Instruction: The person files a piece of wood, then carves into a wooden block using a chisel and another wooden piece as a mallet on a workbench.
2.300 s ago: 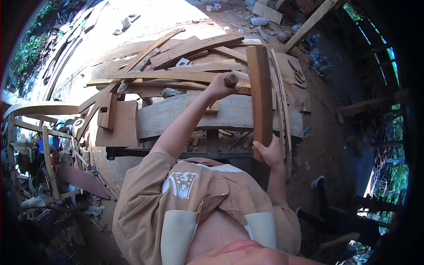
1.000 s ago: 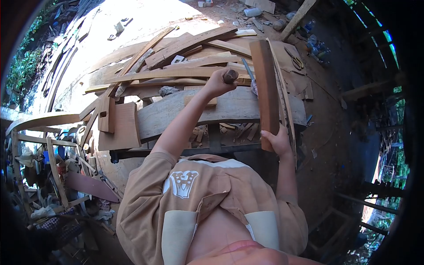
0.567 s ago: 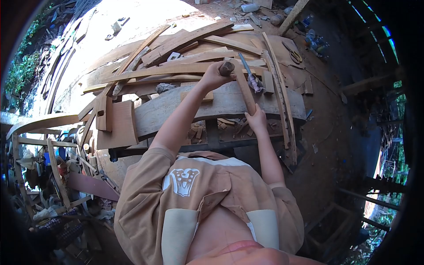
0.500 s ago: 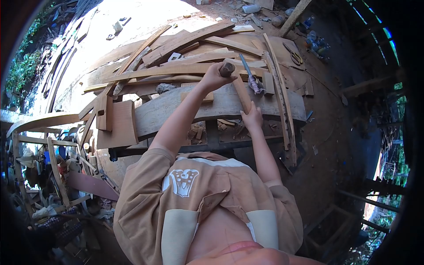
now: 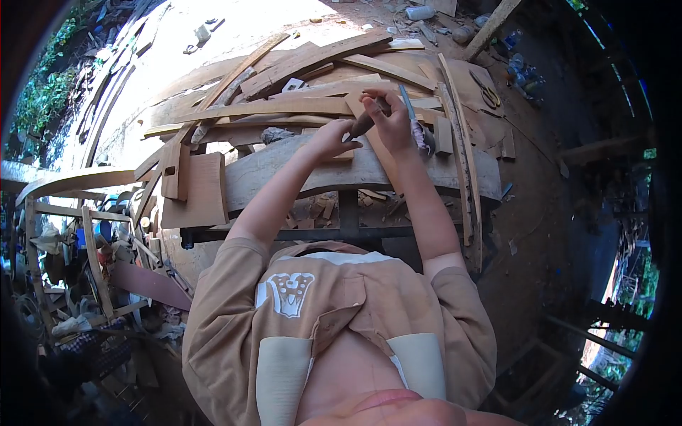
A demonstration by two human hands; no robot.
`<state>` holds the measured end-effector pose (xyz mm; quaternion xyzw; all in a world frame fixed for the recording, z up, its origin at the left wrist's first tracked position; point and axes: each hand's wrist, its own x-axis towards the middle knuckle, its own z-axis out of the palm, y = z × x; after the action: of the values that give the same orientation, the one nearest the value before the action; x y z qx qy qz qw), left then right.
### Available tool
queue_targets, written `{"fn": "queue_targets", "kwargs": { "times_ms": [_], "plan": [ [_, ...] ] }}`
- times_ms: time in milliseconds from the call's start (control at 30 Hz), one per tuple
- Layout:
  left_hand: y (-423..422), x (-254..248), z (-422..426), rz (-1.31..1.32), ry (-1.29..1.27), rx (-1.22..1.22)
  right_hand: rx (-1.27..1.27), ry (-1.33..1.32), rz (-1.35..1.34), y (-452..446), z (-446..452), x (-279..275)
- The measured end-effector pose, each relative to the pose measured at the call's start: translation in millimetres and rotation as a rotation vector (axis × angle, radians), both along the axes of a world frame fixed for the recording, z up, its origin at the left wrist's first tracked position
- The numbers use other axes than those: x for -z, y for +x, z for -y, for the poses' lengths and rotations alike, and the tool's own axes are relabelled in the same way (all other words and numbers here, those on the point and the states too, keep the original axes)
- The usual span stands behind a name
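While the R hand [image 5: 395,126] grips a brown wood-handled tool [image 5: 364,126] by its thick end, I see on my feed the L hand [image 5: 331,140] curled round its narrow end, tip mostly hidden. The tool's slanted above a plank [image 5: 383,160] lying across a grey timber slab [image 5: 323,170], w/ a blue-grey rod [image 5: 407,104] just R of the R hand.

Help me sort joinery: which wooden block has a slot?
The block at the upper left of the brown board; the other blocks show no slot.
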<state>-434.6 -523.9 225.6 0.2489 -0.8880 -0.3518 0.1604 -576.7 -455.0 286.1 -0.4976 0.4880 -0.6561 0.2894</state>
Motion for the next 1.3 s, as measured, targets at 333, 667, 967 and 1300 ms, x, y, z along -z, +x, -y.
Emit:
{"fn": "queue_targets", "kwargs": {
  "times_ms": [333, 667, 967, 1300],
  "plan": [
    [64, 53, 3, 0.824, -0.071, -0.120, 0.048, -0.059, 0.260, -14, 10, 14],
    [57, 59, 8, 0.845, 0.103, -0.171, 0.152, -0.103, 0.460, -51, -4, 42],
    [56, 52, 8, 0.877, 0.139, -0.178, 0.367, -0.048, 0.607, -63, -24, 77],
    [56, 56, 9, 0.860, 0.144, -0.190, 0.404, -0.134, 0.519, -51, 0, 41]
  ]
}}
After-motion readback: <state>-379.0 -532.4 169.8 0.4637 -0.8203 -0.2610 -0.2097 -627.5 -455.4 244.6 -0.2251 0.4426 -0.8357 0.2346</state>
